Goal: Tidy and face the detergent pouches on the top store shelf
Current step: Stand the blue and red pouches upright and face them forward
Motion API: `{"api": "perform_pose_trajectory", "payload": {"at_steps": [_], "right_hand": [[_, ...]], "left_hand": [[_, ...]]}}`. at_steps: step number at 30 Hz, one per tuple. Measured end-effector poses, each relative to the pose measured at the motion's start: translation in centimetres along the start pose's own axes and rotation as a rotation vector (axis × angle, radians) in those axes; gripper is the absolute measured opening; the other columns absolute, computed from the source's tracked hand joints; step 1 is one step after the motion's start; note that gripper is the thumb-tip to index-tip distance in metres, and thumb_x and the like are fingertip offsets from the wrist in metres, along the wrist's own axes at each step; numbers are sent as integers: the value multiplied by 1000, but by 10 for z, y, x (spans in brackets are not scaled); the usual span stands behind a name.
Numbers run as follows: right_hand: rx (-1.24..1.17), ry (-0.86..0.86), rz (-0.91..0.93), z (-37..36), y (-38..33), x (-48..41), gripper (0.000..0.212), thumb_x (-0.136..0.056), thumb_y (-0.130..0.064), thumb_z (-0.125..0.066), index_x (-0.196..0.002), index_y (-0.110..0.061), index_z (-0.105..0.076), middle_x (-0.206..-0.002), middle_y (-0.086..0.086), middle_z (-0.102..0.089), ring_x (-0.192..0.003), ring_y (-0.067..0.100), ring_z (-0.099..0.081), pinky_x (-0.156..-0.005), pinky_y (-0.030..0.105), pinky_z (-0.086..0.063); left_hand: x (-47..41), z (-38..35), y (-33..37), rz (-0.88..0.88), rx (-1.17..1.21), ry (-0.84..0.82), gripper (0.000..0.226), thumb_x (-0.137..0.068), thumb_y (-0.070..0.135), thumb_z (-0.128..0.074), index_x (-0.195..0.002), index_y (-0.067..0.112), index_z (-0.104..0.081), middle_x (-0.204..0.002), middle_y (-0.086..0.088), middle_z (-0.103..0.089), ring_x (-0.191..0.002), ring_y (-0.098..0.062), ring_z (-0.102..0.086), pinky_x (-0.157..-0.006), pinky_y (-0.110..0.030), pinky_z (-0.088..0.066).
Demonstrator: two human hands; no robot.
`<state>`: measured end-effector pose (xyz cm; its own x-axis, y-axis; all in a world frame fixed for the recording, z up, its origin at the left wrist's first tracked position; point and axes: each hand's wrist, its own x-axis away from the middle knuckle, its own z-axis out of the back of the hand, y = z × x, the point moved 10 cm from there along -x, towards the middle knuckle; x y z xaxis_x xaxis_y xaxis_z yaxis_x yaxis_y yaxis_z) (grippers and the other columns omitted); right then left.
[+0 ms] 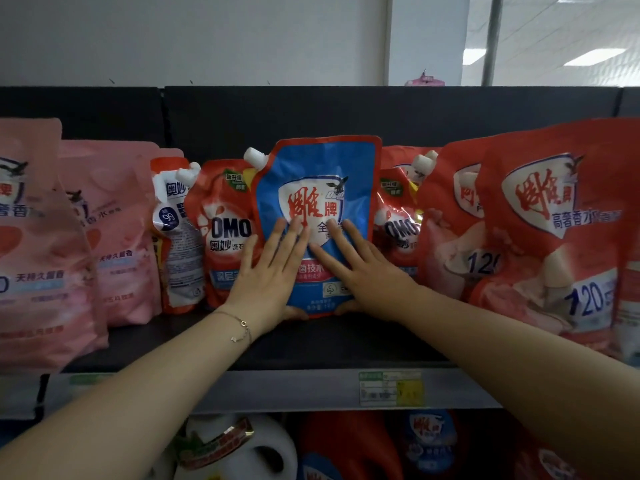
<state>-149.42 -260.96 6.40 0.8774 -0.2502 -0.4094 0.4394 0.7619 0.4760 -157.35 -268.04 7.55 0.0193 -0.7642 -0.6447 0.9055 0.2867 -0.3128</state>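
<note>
A blue plastic detergent pouch with a red border and a white corner spout (311, 164) is seen upright at the centre of the frame, its printed face turned forward, standing on the black top shelf (311, 344). It is pressed by both hands. The left hand (270, 275) is laid flat on its lower left part and the right hand (363, 275) on its lower right part. Each grip is spread, with straight fingers on the front, and both thumbs are set at the pouch's bottom edge. A thin chain bracelet (242, 327) is worn on the left wrist.

Red spouted OMO pouches (225, 237) are stood just behind and on both sides of the blue one. Pale pink pouches (117, 237) are ranged at the left of the frame, and large red pouches (554, 237) at the right. A green and yellow price label (391, 388) is fixed to the shelf's grey front edge, lower centre right.
</note>
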Motion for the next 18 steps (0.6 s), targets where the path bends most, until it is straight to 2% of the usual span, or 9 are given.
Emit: {"api": "perform_pose_trajectory", "payload": {"at_steps": [3, 6, 14, 18], "right_hand": [[7, -102, -30, -12, 7, -13, 115, -83, -60, -58, -129, -33, 44, -137, 5, 52, -136, 37, 35, -118, 51, -6], [-57, -173, -112, -24, 16, -19, 115, -84, -54, -61, -130, -38, 43, -138, 2, 55, -134, 41, 36, -115, 56, -11], [-55, -195, -197, -35, 24, -26, 118, -83, -55, -63, -137, -36, 40, -132, 0, 60, -136, 48, 29, -111, 64, -6], [-47, -191, -232, -34, 27, -27, 118, -82, -56, -63, -138, -35, 39, -132, -1, 60, -136, 47, 29, -111, 63, -7]], "left_hand": [[-10, -12, 0, 15, -37, -38, 131, -68, 73, -59, -139, 14, 34, -148, -6, 40, -134, -22, 38, -108, -42, 15], [-21, -23, -2, 8, -26, -57, 133, -66, 76, -58, -138, 13, 35, -146, -7, 41, -135, -24, 38, -109, -37, 11], [-50, -48, -6, -53, -54, -143, 138, -64, 78, -57, -133, 16, 45, -141, -5, 45, -133, -19, 34, -116, -36, 2], [-58, -51, -8, -44, -75, -174, 132, -67, 76, -58, -132, 18, 42, -143, -4, 43, -142, -22, 25, -118, -36, -3]]}}
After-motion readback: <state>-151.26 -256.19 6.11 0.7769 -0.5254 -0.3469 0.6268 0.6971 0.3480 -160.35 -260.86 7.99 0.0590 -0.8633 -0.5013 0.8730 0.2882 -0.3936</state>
